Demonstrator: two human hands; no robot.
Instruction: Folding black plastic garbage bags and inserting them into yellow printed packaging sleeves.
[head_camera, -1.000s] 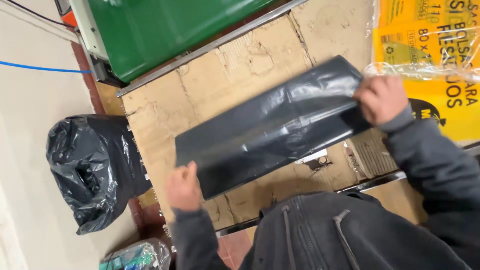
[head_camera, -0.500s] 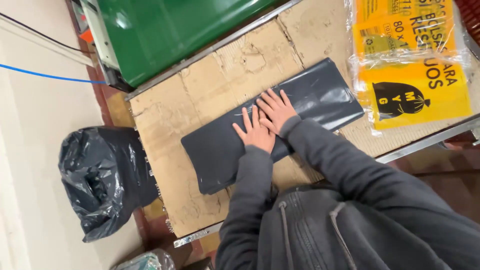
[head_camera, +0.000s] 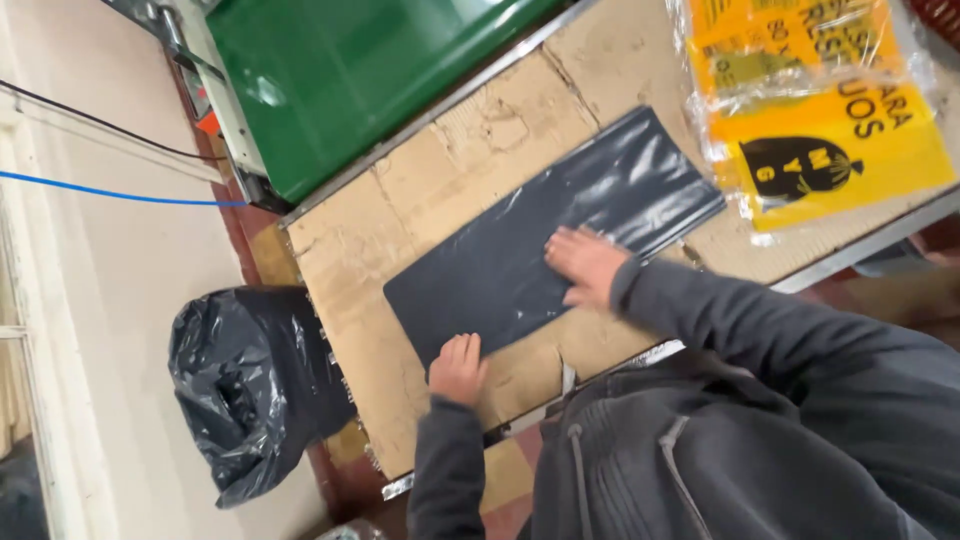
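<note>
A flat black plastic bag lies folded in a long strip on the cardboard-covered table. My left hand presses its near left corner with fingers spread flat. My right hand rests palm down on the bag's near edge, about the middle of the strip. Neither hand grips anything. Both arms wear dark grey sleeves.
A yellow pack of bags in clear wrap lies at the table's right end. A green bin stands behind the table. A filled black rubbish bag sits on the floor at the left. A blue cable and a black cable run along the wall.
The bag was held up and spread, then laid flat. My hands, side by side on its middle half a second ago, have slid apart, the left toward the left corner.
</note>
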